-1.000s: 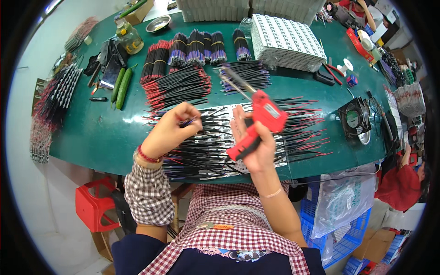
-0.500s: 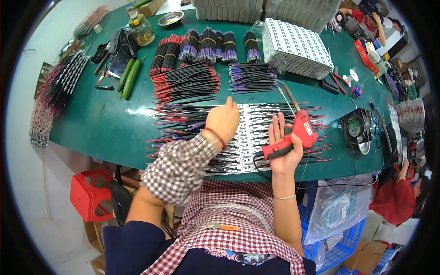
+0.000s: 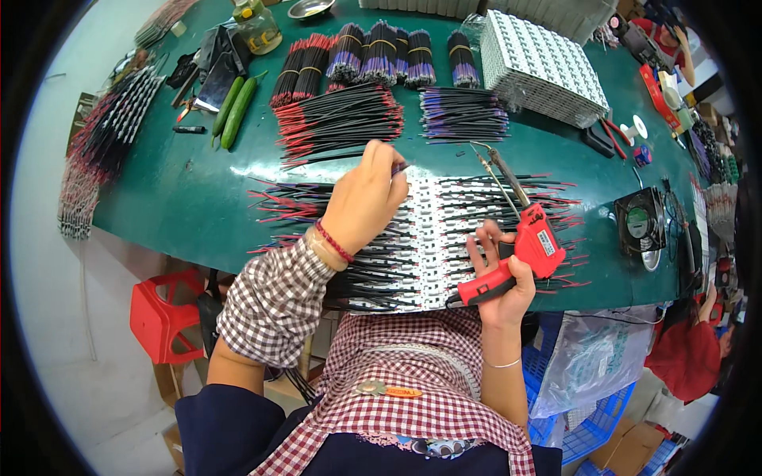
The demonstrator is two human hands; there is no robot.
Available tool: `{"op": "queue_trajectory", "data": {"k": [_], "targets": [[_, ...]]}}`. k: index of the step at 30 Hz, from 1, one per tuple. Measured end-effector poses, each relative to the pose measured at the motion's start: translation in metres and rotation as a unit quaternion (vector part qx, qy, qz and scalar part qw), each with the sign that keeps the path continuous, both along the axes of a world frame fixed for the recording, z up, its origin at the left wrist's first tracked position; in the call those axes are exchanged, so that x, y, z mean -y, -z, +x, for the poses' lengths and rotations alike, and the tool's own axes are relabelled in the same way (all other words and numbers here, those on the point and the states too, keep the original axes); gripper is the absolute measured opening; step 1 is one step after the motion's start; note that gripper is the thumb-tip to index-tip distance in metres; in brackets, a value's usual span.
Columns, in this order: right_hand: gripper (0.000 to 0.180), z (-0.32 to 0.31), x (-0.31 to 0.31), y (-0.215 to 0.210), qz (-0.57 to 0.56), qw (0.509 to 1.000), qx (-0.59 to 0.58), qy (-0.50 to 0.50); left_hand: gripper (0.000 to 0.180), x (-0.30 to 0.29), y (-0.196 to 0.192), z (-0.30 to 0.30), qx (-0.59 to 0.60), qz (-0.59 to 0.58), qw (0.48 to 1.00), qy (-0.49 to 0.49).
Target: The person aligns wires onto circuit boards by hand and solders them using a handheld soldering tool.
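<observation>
A red-and-black plastic soldering gun (image 3: 544, 242) sits in the right hand (image 3: 504, 278), thumb across its handle, fingers half open, above a white rectangular circuit-board panel (image 3: 429, 238) fringed with thin black wires (image 3: 373, 289). The left hand (image 3: 363, 198), fingertips closed, pinches a thin dark wire (image 3: 399, 168). Beyond, red-tipped black wires (image 3: 341, 119) lie on the green desk (image 3: 175, 206).

The green table (image 3: 178, 210) carries a wired circuit-board panel (image 3: 429, 238) centrally, cucumbers (image 3: 240, 113) at ten o'clock, banded wire bundles (image 3: 379, 57) at twelve, a cooling fan (image 3: 638, 220) at three.
</observation>
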State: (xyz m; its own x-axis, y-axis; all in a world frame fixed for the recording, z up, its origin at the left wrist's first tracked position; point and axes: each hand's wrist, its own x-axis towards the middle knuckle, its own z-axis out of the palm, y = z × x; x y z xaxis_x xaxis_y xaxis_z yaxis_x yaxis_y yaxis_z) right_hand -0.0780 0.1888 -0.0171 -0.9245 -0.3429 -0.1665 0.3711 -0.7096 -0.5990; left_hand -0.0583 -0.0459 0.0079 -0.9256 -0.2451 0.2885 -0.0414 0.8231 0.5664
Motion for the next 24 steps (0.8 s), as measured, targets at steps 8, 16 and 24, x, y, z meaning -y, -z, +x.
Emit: {"op": "queue_trajectory", "data": {"k": [8, 16, 24], "targets": [[0.033, 0.021, -0.012, -0.037, 0.229, 0.973, -0.026, -0.031, 0.016, 0.031, 0.014, -0.035, 0.107, 0.023, 0.987, 0.121], [0.034, 0.029, -0.016, -0.043, 0.312, 0.947, -0.047, -0.052, 0.022, 0.033, 0.009, -0.036, 0.114, 0.023, 0.991, 0.073], [0.016, 0.029, -0.003, -0.04, 0.386, 0.918, -0.035, -0.077, 0.016, 0.029, 0.017, -0.038, 0.126, -0.004, 0.99, 0.066]]}}
